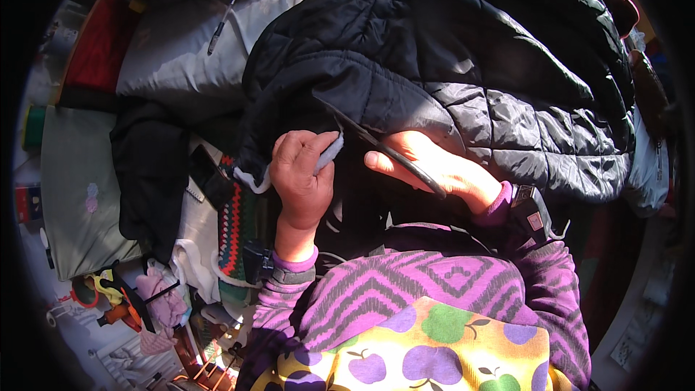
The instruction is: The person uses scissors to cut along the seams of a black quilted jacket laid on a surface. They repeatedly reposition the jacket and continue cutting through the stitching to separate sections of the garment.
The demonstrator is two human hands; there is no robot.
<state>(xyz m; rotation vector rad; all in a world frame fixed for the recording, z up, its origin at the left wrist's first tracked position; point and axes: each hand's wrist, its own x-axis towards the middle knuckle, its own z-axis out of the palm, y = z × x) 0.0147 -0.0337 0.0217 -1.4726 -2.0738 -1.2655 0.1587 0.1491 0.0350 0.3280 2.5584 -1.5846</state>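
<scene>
A black quilted garment [369, 38] is spread before me, its shiny stitched panels catching sunlight on the right. Between the thumb and fingers of my left hand [299, 179] is a pinched edge of pale fluffy padding [329, 158]. A strip of white padding [254, 180] also shows along the garment's edge, left of that hand. My right hand [429, 160] grips dark-handled scissors [404, 162]. Their blades point up and to the left, just beyond the pinched edge, against the dark cloth. Whether the blades touch the fabric, I cannot tell.
A pen [216, 38] lies on the pale bed cover [184, 60] at upper left. Left of my hands are a black phone [209, 174], dark cloth [149, 174] and a grey-green cloth [81, 190]. White padding strips [195, 269] hang beside a crocheted piece [231, 228].
</scene>
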